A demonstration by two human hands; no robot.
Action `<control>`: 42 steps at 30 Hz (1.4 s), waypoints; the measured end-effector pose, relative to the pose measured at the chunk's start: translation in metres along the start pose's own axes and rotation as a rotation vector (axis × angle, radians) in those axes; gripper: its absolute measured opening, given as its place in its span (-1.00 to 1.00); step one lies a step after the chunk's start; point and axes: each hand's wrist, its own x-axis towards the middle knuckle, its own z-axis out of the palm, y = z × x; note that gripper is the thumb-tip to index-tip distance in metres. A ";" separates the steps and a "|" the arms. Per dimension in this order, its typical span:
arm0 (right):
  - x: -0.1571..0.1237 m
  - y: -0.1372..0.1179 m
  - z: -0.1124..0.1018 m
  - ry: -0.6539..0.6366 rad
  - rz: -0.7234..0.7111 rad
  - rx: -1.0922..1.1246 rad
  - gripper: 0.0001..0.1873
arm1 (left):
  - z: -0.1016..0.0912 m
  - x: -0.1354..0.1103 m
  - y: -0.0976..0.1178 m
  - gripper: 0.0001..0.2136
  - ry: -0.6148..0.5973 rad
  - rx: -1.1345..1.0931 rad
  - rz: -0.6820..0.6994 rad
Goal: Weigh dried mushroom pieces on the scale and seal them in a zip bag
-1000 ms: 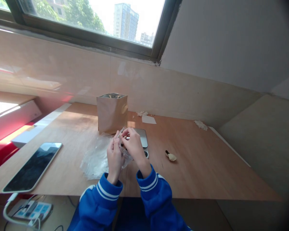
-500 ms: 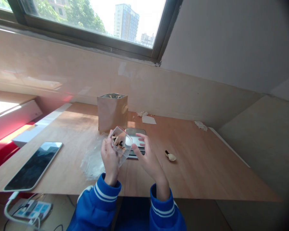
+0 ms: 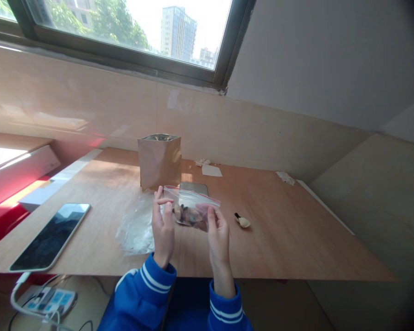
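A small clear zip-lock bag [image 3: 192, 216] with a red line along its top hangs between my hands, its mouth side up. Brown and dark dried pieces lie at its bottom; I cannot tell their kind. My left hand [image 3: 163, 230] grips the bag's left end between thumb and fingers. At the right end, my right hand [image 3: 218, 232] pinches it with thumb and forefinger. Behind the bag sits a small digital scale [image 3: 195, 187], mostly hidden. To the right of my right hand lies a small pale scoop [image 3: 242, 222] with a dark handle end.
An open brown paper pouch [image 3: 159, 163] with a silvery lining stands behind my hands. Clear plastic bags [image 3: 135, 227] lie left of them. A phone [image 3: 51, 236] on a cable is at the table's left. White paper [image 3: 212, 171] and crumpled tissue [image 3: 285, 178] lie toward the wall.
The zip-lock bag has turned from tilted and gaping to stretched out sideways. My right hand, apart with its fingers spread before, has closed on the bag's right end.
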 end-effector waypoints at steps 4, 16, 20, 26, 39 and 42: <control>0.003 0.008 -0.015 0.055 0.000 0.064 -0.56 | -0.006 0.012 -0.017 -0.60 -0.124 -0.101 -0.090; 0.018 0.069 -0.040 0.311 0.065 0.021 -0.43 | -0.014 0.013 -0.063 -0.71 -0.247 -0.058 -0.294; 0.020 0.079 -0.043 0.348 0.081 0.032 -0.44 | -0.014 0.011 -0.067 -0.68 -0.219 -0.023 -0.313; 0.021 0.084 -0.049 0.356 0.041 -0.032 -0.46 | -0.018 0.008 -0.070 -0.59 -0.218 -0.029 -0.335; 0.030 0.070 -0.047 0.342 -0.002 -0.073 -0.51 | -0.015 0.006 -0.066 -0.66 -0.161 0.005 -0.265; 0.029 0.070 -0.048 0.359 -0.018 -0.073 -0.54 | -0.016 0.006 -0.065 -0.68 -0.160 0.029 -0.225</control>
